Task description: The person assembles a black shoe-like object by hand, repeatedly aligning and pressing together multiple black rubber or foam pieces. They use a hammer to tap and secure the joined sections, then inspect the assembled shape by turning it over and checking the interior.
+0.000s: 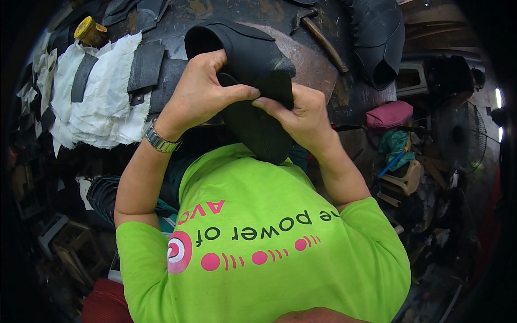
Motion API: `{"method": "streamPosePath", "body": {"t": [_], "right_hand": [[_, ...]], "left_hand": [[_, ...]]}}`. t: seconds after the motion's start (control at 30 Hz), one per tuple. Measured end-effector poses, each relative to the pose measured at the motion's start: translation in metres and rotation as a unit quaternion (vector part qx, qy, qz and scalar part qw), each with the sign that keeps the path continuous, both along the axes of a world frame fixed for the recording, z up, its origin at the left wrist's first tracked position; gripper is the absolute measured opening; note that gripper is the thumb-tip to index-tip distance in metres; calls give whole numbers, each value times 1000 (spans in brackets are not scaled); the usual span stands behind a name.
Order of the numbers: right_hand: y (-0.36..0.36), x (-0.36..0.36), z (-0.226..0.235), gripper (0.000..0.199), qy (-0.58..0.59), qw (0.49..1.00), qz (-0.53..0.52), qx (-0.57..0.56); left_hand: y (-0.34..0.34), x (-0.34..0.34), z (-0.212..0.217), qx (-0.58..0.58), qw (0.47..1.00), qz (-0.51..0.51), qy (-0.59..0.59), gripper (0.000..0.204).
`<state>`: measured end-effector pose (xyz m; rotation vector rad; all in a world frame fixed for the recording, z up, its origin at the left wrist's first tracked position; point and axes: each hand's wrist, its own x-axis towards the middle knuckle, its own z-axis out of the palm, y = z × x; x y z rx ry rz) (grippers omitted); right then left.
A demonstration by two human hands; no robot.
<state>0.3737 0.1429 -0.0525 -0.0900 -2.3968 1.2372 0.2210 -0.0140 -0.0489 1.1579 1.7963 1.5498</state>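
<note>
Both hands hold a black shoe upper [242, 51] in front of my chest, at the near edge of the work table. My left hand [207, 91] grips it from the left, its fingers tucked into the opening and its thumb laid along the near side. From the right, my right hand [304, 116] pinches the same piece, with the fingers hidden behind it. The two thumb tips nearly meet at the middle. A rounded black flap [261, 132] hangs below the thumbs toward my green shirt.
On the dark table [258, 13] lies a hammer [326, 44], with nested black uppers [379, 46] at far right. White cloth pieces [102, 102], dark grey strips [145, 67] and a yellow-lidded jar [90, 32] are at left. A pink pouch [389, 114] and a fan [460, 132] are beyond the right edge.
</note>
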Motion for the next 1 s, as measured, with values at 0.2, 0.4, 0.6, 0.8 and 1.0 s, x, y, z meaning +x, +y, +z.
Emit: {"method": "streamPosePath", "body": {"t": [0.2, 0.4, 0.6, 0.8, 1.0], "right_hand": [[16, 4, 24, 37, 31, 993, -91, 68], [8, -3, 17, 33, 93, 989, -110, 19], [19, -5, 20, 33, 101, 993, -61, 13], [16, -1, 10, 23, 137, 990, -20, 10], [10, -6, 1, 18, 84, 981, -72, -158]], "left_hand": [[1, 2, 3, 5, 1000, 6, -20, 34], [-1, 4, 11, 5, 1000, -7, -20, 34], [1, 4, 12, -46, 999, -18, 19, 38], [1, 5, 7, -44, 999, -16, -27, 38], [1, 6, 2, -40, 999, -7, 0, 39]]}}
